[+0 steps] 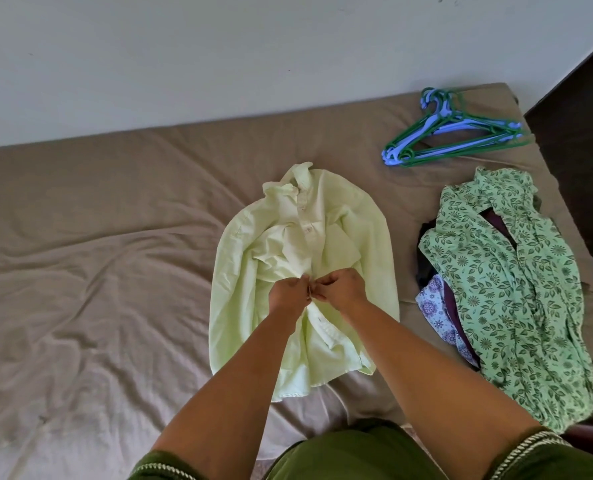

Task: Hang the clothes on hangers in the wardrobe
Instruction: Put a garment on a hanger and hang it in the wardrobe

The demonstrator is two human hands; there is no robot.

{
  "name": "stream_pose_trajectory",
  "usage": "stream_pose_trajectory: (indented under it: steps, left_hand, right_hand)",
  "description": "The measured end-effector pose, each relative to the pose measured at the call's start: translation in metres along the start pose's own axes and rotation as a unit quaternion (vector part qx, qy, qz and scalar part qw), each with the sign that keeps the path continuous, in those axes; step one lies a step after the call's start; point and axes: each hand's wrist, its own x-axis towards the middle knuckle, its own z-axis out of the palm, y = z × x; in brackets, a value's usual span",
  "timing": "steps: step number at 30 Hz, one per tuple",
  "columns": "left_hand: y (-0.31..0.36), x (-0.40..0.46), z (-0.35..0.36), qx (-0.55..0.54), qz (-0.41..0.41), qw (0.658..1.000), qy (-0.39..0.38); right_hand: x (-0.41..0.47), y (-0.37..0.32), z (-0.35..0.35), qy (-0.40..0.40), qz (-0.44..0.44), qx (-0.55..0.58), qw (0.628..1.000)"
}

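A pale yellow-green button shirt lies face up on the bed, collar toward the wall. My left hand and my right hand meet over its front placket at mid-length, and each pinches the fabric there with curled fingers. A bundle of green and light blue plastic hangers lies on the bed at the far right. A heap of clothes sits to the right of the shirt, topped by a green leaf-print garment with a white and purple floral piece under it.
The bed is covered by a wrinkled beige sheet, with a wide bare stretch on the left. A white wall runs behind the bed. Dark floor shows past the bed's right corner. No wardrobe is in view.
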Motion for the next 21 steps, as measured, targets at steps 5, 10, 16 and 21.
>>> stream_pose_trajectory:
  steps: [5, 10, 16, 21]
  left_hand:
    - [0.006, 0.006, -0.004, 0.057, 0.01, 0.998, 0.007]
    - [0.005, 0.012, -0.008, -0.009, -0.021, 0.999, -0.03]
    - [-0.003, 0.011, -0.011, -0.041, -0.018, 0.998, -0.043]
    - [0.0, 0.01, -0.011, -0.059, -0.006, 0.998, -0.027]
  right_hand:
    - [0.002, 0.0, 0.001, -0.006, -0.029, -0.026, 0.999]
    - [0.006, 0.006, -0.003, -0.038, -0.049, -0.013, 0.998]
    - [0.004, 0.009, 0.002, -0.036, -0.087, -0.036, 0.995]
    - [0.003, 0.003, 0.002, -0.064, -0.061, 0.014, 0.996]
